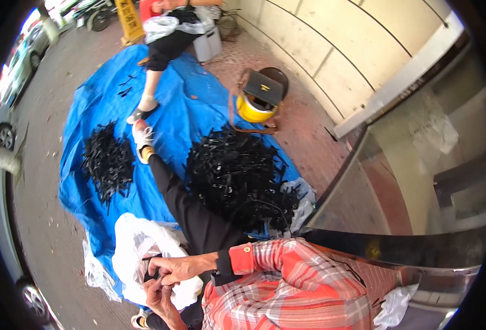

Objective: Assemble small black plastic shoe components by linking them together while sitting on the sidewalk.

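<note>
Nearest the camera is the person's red plaid sleeve [292, 275], running across the lower frame to the right hand [178, 268]. Beyond it, a blue tarp [94, 110] covers the paved ground. On the tarp lies a large heap of black pieces [237, 176], and a smaller black heap [108, 162] sits well apart to the left. The person's black-trousered leg [190, 209] stretches out between the two heaps. A white plastic bag [135, 247] rests on the lap. Over it, the right hand and the left hand [159, 297] meet, fingers curled around a small black piece [150, 272]. Further off stands a yellow helmet [254, 110] with a dark bag [263, 87] on it, and another person's leg [149, 88].
</note>
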The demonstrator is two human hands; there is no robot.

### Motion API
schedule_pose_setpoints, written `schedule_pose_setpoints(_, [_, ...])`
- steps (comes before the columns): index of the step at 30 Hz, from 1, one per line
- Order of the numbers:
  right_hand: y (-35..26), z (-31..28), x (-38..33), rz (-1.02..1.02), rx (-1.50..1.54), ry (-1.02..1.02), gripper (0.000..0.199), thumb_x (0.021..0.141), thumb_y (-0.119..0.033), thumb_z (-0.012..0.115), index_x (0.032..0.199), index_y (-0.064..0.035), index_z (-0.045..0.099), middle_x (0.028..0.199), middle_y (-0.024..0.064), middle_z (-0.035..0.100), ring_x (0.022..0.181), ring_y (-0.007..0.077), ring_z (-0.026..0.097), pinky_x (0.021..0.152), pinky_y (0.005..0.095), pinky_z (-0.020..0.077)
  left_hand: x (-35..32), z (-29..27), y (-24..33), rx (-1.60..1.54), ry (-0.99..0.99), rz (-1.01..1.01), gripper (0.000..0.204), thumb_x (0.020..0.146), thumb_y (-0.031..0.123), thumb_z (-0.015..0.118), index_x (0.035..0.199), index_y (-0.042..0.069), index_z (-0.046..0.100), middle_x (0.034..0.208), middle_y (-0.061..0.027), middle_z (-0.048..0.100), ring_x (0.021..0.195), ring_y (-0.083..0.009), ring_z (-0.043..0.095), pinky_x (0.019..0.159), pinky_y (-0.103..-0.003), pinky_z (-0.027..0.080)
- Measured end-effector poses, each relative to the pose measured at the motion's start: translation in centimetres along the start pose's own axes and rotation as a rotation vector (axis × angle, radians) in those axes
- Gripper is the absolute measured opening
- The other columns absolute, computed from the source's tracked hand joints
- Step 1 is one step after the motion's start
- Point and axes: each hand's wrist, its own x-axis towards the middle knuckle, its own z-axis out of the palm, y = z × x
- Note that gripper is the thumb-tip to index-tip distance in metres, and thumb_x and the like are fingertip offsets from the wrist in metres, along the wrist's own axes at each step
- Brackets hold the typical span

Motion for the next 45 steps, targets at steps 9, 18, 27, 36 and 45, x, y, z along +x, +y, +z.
schedule_pose_setpoints(9, [-1.1, 3.0, 0.0, 0.140, -0.436, -0.008, 0.041, 0.076, -0.002, 0.058, 0.111, -0.0025, 0.037, 0.063, 0.0040, 0.046, 0.061, 0.0121, 0.048, 0.059, 0.0274, 0.0383, -3.2, -3.4, -4.6, -0.384, 0.019, -0.312, 0.019, 0.087, 0.016, 0.056, 0.092, -0.002, 0.059, 0.068, 0.0013, 0.054, 0.057, -0.0034, 0.039, 0.050, -0.018, 0.029])
schedule_pose_setpoints(18, [-0.5, 5.7, 0.6, 0.364, -0.491, -0.181, 0.027, 0.088, -0.013, 0.048, 0.112, -0.0028, 0.041, 0.082, 0.0111, 0.058, 0.074, 0.0182, 0.056, 0.067, 0.0309, 0.0449, -6.0, -4.0, -4.8, -0.157, 0.301, -0.211, 0.012, 0.084, 0.006, 0.058, 0.085, -0.005, 0.060, 0.068, -0.0040, 0.062, 0.059, -0.0063, 0.052, 0.053, -0.019, 0.039])
schedule_pose_setpoints(27, [1.3, 5.6, 1.5, 0.277, -0.727, 0.039, 0.028, 0.081, -0.007, 0.055, 0.105, -0.0013, 0.040, 0.072, 0.0157, 0.060, 0.069, 0.0241, 0.061, 0.060, 0.0336, 0.0445, -5.8, -3.1, -3.2, 0.087, 0.382, -0.278, 0.014, 0.084, 0.009, 0.055, 0.081, -0.005, 0.059, 0.065, -0.0035, 0.059, 0.060, -0.0071, 0.051, 0.053, -0.022, 0.040])
schedule_pose_setpoints(36, [4.1, 7.5, 2.7, 0.342, -0.750, -0.021, 0.029, 0.078, -0.001, 0.059, 0.100, -0.0006, 0.041, 0.076, 0.0144, 0.061, 0.067, 0.0187, 0.060, 0.059, 0.0310, 0.0467, -8.2, -4.9, -5.5, 0.335, 0.562, -0.132, 0.012, 0.077, 0.010, 0.063, 0.084, 0.001, 0.063, 0.071, -0.0113, 0.062, 0.061, -0.0150, 0.057, 0.056, -0.027, 0.045])
schedule_pose_setpoints(45, [5.0, 7.6, 4.1, 0.414, -0.841, -0.113, 0.030, 0.081, -0.003, 0.057, 0.107, 0.0021, 0.043, 0.077, 0.0097, 0.062, 0.062, 0.0112, 0.056, 0.058, 0.0232, 0.0442, -13.6, -16.8, -12.1, -0.704, 1.271, -0.257, 0.011, 0.085, 0.016, 0.058, 0.087, 0.006, 0.056, 0.058, 0.0025, 0.048, 0.044, -0.0022, 0.036, 0.037, -0.017, 0.024])
